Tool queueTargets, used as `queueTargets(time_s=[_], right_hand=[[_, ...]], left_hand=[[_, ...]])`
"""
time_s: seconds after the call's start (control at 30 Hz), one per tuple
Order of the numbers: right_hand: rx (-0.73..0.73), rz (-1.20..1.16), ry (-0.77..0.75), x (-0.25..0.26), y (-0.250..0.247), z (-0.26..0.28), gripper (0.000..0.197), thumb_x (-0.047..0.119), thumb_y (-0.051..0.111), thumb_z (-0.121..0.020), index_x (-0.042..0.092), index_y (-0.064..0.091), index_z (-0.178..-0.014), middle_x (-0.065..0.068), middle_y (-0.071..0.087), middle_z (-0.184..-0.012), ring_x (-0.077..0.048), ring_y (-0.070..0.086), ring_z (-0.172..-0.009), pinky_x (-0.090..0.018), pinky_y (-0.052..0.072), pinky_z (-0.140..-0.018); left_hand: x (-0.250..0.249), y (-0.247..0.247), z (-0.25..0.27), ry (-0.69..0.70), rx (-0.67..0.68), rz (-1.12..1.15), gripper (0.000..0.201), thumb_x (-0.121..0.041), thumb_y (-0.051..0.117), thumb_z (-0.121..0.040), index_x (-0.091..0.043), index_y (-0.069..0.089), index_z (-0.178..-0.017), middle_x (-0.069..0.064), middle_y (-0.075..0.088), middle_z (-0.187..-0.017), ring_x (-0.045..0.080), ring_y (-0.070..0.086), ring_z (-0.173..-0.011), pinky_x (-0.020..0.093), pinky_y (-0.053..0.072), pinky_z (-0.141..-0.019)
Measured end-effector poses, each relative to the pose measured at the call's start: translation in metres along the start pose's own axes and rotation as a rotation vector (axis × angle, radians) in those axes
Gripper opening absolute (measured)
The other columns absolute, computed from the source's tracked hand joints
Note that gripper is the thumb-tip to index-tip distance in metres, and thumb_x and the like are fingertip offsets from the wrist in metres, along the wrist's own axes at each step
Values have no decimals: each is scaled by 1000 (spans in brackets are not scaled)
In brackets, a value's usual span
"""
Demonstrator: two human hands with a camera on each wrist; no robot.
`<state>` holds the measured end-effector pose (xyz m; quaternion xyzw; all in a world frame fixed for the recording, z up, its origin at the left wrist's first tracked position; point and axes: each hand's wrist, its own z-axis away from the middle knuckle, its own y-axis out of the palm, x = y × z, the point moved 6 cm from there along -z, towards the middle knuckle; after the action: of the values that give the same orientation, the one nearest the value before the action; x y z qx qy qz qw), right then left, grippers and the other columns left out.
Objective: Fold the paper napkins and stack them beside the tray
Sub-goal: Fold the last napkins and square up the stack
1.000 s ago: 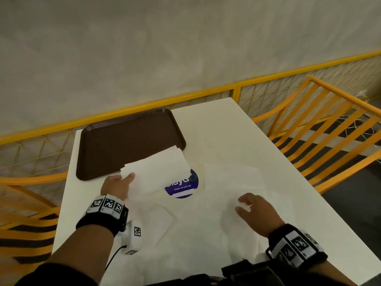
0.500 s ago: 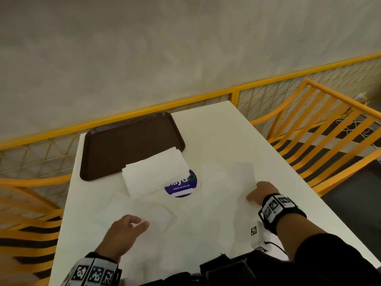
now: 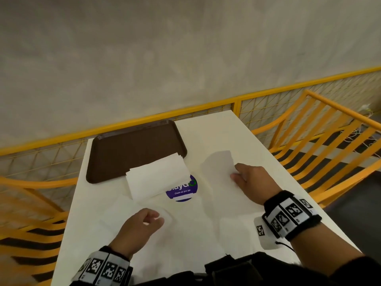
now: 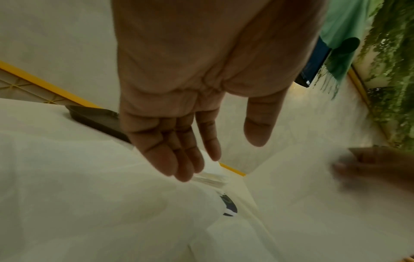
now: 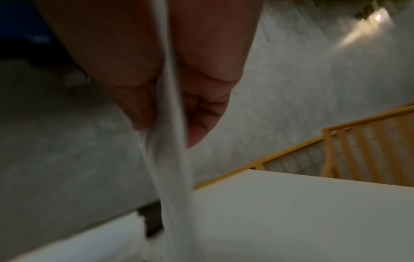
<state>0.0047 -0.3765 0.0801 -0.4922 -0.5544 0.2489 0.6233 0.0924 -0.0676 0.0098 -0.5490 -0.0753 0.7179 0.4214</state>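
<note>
A brown tray (image 3: 136,149) lies at the far left of the white table (image 3: 226,137). A stack of folded white napkins (image 3: 157,178) sits against the tray's near right corner, partly over it. My right hand (image 3: 235,175) pinches the edge of a white napkin (image 3: 216,168) and holds it lifted off the table; the right wrist view shows the napkin (image 5: 172,168) between thumb and fingers (image 5: 201,124). My left hand (image 3: 158,218) hovers with relaxed fingers over a flat napkin (image 3: 123,213) and holds nothing, as the left wrist view (image 4: 221,157) confirms.
A round purple sticker (image 3: 183,190) shows on the table beside the stack. More flat napkins (image 3: 233,230) lie near the front edge. A yellow mesh railing (image 3: 206,108) runs behind the table. Orange slatted chairs stand at the right (image 3: 329,141) and left (image 3: 24,203).
My left hand let go of the stack and drew back over the left flat napkin. My right hand reached to the right napkin's edge, pinched it and raised it.
</note>
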Motion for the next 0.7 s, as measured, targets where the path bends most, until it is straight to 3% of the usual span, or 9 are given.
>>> queueTargets(time_s=[0.07,0.13,0.27,0.3,0.4,0.5,0.57,0.63,0.7], right_hand=[[50,-10,-115,28,-12,3,27,29,53,-97,22,43,-73,0,56,-68,-20,50,-64,-27,29,-61],[92,-18,-202,55,-25,7,35,31,53,-96,28,34,-67,7,50,-63,-13,46,-59,-24,30,-58],[140,-319,-214,88,-55,10,16,30,56,-95,23,59,-82,5,67,-76,-7,62,-72,-24,46,-69],[142,-397,-201,91,-61,10,15,30,57,-95,19,63,-87,3,70,-81,-8,64,-75,-24,48,-70],[124,-519,-161,88,-71,8,16,30,57,-96,19,67,-95,4,73,-89,-9,68,-80,-24,51,-68],[93,-542,-75,72,-65,7,10,30,59,-94,30,68,-91,14,72,-85,0,66,-73,-17,49,-62],[81,-565,6,59,-56,7,7,31,63,-92,27,69,-93,10,74,-84,-8,70,-74,-31,56,-67],[81,-655,75,48,-48,8,7,29,65,-90,24,69,-94,0,75,-78,-18,72,-73,-43,57,-74],[101,-812,136,43,-40,11,6,23,64,-91,22,69,-94,-10,74,-75,-29,72,-74,-51,55,-77]], left_hand=[[-13,5,0,53,37,25,26,-35,67,-87,-26,59,-111,-7,61,-107,5,59,-94,16,44,-75],[-22,13,-3,68,115,124,44,-44,71,-81,-30,53,-119,-6,58,-117,6,59,-101,20,46,-83],[-37,24,-4,13,275,540,94,-65,83,-42,-32,47,-122,-4,56,-125,14,56,-116,34,44,-101],[-39,26,-5,-8,304,618,96,-63,84,-43,-27,48,-124,-1,59,-125,17,57,-116,36,44,-102],[-49,21,-1,15,362,780,57,-35,75,-77,-10,55,-124,8,67,-121,24,64,-108,34,54,-87],[-55,4,0,97,284,842,29,-14,73,-79,-6,62,-105,13,70,-97,20,67,-81,27,56,-65],[-59,-12,2,163,208,824,16,-8,71,-81,-9,62,-95,9,68,-78,14,62,-66,23,53,-55],[-61,-24,2,222,164,816,26,-9,76,-73,-10,62,-95,5,66,-69,12,59,-58,22,50,-52],[-64,-35,5,285,158,804,46,-15,82,-55,-9,64,-96,4,64,-65,13,59,-57,22,51,-54]])
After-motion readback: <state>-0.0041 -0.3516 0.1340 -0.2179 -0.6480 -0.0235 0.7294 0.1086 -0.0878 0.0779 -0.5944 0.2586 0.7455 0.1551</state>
